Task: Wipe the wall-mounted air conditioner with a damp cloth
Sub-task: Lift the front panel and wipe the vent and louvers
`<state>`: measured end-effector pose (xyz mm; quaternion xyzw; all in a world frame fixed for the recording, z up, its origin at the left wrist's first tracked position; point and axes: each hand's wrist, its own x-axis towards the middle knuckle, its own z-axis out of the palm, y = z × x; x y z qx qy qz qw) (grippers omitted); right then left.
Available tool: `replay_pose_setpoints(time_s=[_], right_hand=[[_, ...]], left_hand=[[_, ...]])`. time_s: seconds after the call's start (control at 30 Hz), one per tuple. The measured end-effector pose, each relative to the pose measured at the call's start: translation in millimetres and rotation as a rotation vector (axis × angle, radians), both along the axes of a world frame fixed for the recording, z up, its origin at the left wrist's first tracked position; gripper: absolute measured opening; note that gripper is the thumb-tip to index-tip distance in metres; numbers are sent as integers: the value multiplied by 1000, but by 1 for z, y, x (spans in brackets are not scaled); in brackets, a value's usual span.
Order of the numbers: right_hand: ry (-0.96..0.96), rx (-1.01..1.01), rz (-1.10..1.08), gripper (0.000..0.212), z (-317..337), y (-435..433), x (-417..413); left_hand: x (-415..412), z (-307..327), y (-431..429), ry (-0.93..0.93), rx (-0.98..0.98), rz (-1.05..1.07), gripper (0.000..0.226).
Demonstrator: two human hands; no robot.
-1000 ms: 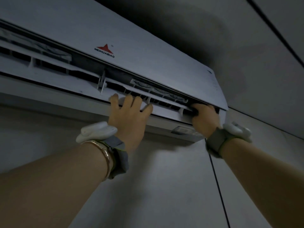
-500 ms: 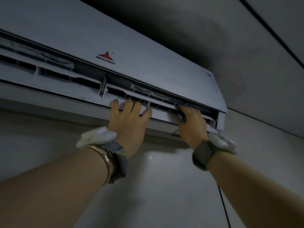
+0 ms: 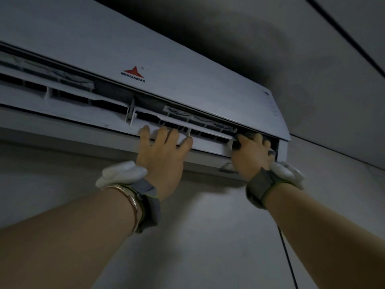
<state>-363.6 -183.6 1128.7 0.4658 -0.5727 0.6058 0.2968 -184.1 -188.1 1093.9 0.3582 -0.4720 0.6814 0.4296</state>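
The white wall-mounted air conditioner (image 3: 187,65) with a red triangle logo fills the upper left. Its outlet is open, showing the lower flap (image 3: 210,143) and dark vanes behind it. My left hand (image 3: 162,157) lies flat against the flap near its middle, fingers spread, holding nothing. My right hand (image 3: 250,157) is at the right end of the outlet, fingers pushed into the slot. It presses a dark cloth (image 3: 236,143) there; only small dark bits of the cloth show around the fingers.
A thin black cable (image 3: 287,257) runs down the pale wall (image 3: 208,236) below the unit's right end. The ceiling (image 3: 312,59) sits close above the unit, darkly stained. Both wrists wear grey straps with white pads.
My right hand slid left along the outlet with the cloth, then back right toward the end of the slot. My left hand stayed on the flap.
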Motion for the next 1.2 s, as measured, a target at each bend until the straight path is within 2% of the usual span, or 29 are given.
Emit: replay_pose_setpoints(time_s=[0.13,0.33,0.43,0.67,0.83,0.9,1.07,1.2], right_hand=[[27,2,58,54,0,-1,18],[-61,-88,11,47,3,-11,11],[-34,-142,41,46,-3,-20,6],[-273,35,131,45,6,-8,-34],[61,-120,101,54,-10,-12,12],[54,-145,107,56,-5,-15,16],[-11,-156,53,44,-10,-37,-26],[-102,-36,52,50,-7,-45,-68]], left_hand=[[-2,1,-5,17,-36,-3,33],[1,1,-8,7,-85,-3,38],[0,1,-9,16,-86,6,40],[-3,0,-13,17,-101,-9,43],[-7,0,-19,40,-125,-31,41],[-6,1,-20,42,-133,-42,40],[-3,2,-19,26,-149,-31,40],[-3,1,-18,16,-115,-52,47]])
